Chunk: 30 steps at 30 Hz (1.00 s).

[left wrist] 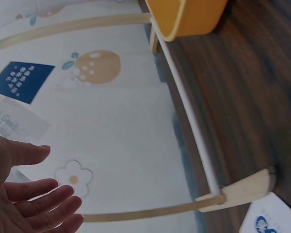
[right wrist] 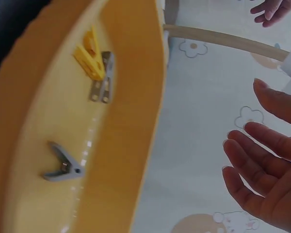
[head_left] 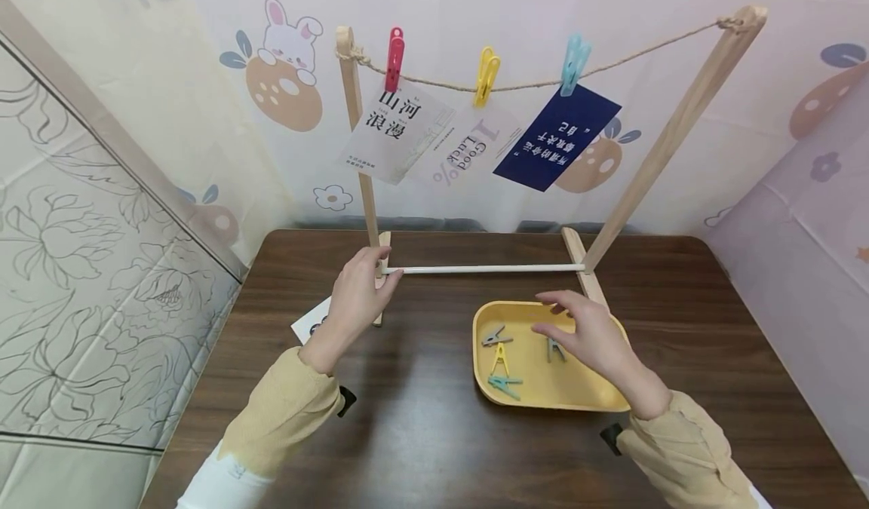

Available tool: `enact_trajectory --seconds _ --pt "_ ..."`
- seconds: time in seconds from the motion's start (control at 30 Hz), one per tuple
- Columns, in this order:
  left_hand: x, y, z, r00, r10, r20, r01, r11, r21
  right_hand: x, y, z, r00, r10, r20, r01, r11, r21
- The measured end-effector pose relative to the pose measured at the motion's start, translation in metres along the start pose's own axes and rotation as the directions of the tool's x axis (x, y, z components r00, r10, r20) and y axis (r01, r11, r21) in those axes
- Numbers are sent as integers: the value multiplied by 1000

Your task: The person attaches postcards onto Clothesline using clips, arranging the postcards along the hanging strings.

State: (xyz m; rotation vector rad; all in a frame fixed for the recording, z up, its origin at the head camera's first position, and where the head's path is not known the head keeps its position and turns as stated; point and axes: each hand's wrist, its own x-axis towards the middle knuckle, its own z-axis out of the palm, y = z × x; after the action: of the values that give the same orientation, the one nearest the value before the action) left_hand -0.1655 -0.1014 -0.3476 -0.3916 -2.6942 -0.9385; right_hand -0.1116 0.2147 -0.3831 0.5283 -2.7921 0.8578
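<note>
My left hand (head_left: 360, 286) is held above the table by the left post of a small wooden rack, thumb apart from the fingers and nothing between them. Over a yellow tray (head_left: 543, 406) hovers my right hand (head_left: 591, 335), fingers loosely bent and holding nothing. Several clothespins lie in that tray, among them a yellow clothespin (head_left: 499, 358), a teal clothespin (head_left: 505, 385) and a grey clothespin (right wrist: 64, 164). On the rack's twine, a red clothespin (head_left: 394, 60) grips a white card (head_left: 400, 132), a yellow one a pale card (head_left: 468, 147), a light blue one a navy card (head_left: 557, 139).
A white card (head_left: 311, 322) lies on the brown table, partly covered by my left wrist. The rack's white crossbar (head_left: 482, 269) runs low between its feet. Its right post (head_left: 672, 139) leans up behind the tray. Printed cloth covers the wall behind.
</note>
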Motion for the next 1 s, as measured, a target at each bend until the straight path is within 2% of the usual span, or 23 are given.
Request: enact_trajectory --seconds 0.27,0.57,0.8,1.0 --pt "-11 -30 10 995 -100 28 99 994 40 -18 10 27 992 42 122 -45 999 25" --pt "-17 -69 13 984 -162 78 157 985 72 -26 19 43 964 100 245 -119 991 65" --pt "-19 -102 16 952 -267 149 252 961 112 -30 25 52 934 114 339 -148 986 74" --pt "-19 -122 18 929 -323 182 300 943 147 -30 28 59 911 115 396 -142 989 38"
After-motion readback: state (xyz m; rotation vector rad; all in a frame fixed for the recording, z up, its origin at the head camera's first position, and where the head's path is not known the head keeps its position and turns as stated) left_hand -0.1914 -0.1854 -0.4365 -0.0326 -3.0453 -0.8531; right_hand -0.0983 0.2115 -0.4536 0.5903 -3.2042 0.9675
